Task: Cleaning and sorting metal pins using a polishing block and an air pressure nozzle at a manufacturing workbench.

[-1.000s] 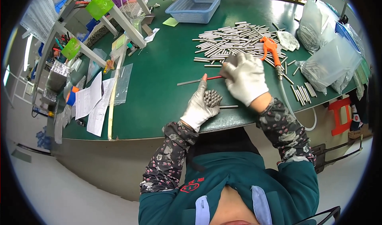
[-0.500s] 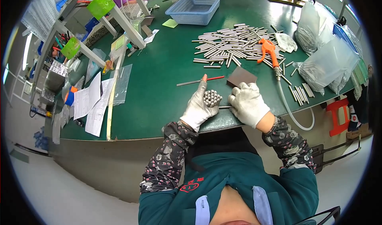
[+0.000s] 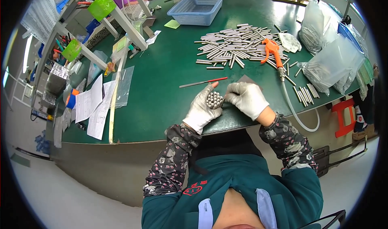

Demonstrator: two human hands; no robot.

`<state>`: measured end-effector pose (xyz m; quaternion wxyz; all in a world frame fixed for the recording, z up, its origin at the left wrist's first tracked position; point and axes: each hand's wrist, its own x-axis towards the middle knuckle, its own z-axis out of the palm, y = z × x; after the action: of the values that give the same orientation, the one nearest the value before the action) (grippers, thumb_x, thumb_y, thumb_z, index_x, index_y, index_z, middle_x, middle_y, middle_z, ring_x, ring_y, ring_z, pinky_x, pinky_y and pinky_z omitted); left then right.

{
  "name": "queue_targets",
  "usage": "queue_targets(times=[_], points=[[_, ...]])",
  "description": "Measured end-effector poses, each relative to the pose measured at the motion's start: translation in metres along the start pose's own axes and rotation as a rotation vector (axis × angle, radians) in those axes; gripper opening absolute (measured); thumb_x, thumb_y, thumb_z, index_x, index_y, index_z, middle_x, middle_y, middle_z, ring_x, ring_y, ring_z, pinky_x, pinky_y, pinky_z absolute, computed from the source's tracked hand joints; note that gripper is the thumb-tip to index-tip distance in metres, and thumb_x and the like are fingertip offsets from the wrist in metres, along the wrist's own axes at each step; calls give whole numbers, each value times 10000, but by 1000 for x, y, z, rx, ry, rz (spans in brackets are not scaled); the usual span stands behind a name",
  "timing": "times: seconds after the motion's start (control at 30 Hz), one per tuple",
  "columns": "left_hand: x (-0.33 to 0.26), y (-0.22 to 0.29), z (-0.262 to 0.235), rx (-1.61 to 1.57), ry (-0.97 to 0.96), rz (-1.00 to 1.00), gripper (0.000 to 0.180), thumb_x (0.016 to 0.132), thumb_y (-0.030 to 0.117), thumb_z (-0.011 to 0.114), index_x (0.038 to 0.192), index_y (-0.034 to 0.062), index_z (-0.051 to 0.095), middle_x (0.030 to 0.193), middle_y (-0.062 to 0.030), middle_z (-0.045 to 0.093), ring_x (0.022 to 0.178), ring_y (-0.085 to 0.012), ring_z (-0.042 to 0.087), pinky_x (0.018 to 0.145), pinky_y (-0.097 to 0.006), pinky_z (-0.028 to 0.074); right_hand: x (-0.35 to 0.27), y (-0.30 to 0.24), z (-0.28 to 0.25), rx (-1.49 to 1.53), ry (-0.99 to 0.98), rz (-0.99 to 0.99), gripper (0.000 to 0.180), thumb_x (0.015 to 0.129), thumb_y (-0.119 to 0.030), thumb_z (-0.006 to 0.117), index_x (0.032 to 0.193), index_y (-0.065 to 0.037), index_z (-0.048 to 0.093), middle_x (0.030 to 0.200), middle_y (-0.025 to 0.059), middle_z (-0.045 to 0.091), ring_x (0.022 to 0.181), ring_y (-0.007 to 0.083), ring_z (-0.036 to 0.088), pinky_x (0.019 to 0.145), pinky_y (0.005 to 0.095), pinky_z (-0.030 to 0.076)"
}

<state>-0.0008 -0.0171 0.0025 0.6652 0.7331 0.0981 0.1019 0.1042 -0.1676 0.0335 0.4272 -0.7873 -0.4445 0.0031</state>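
While you lean over the green table (image 3: 169, 67), which fills most of the upper half of the frame, the biggest loose things on it sit toward the upper right: clear plastic bags (image 3: 333, 63) with metal rods inside, and left of them a wide scatter of loose metal rods (image 3: 234, 47). Above that heap, near the top centre, stands a blue mesh basket (image 3: 198, 8). White papers (image 3: 95, 105) lie at the table's left edge. An orange air gun (image 3: 273, 51) rests at the right end of the heap, its pale hose (image 3: 297, 111) curling down over the table's near edge. A slim file with a red handle (image 3: 202, 82) lies just above your hands. At centre frame, your gloved left hand (image 3: 200, 111) is wrapped around a bundle of rods (image 3: 214, 100), ends facing up, fingers closed about it. Your gloved right hand (image 3: 246, 99) is curled just beside the bundle, fingertips touching it; whether it pinches a rod I cannot tell.
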Motion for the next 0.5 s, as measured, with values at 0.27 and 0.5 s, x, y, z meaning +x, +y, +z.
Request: queue_targets(times=[0.27, 0.5], points=[[3, -18, -3, 92, 38, 47, 547, 634, -104, 683, 1123, 60, 502, 920, 29, 546, 832, -55, 539, 756, -209, 468, 6, 0, 8, 101, -163, 114, 194, 803, -235, 598, 879, -66, 654, 831, 168, 644, 777, 343, 618, 697, 403, 489], [5, -29, -10, 198, 86, 98, 551, 572, 45, 746, 1077, 40, 525, 958, -61, 582, 873, -188, 594, 814, -288, 487, 6, -3, 15, 209, -133, 80, 181, 813, -157, 557, 953, -57, 616, 871, 153, 652, 812, 342, 623, 717, 393, 496]])
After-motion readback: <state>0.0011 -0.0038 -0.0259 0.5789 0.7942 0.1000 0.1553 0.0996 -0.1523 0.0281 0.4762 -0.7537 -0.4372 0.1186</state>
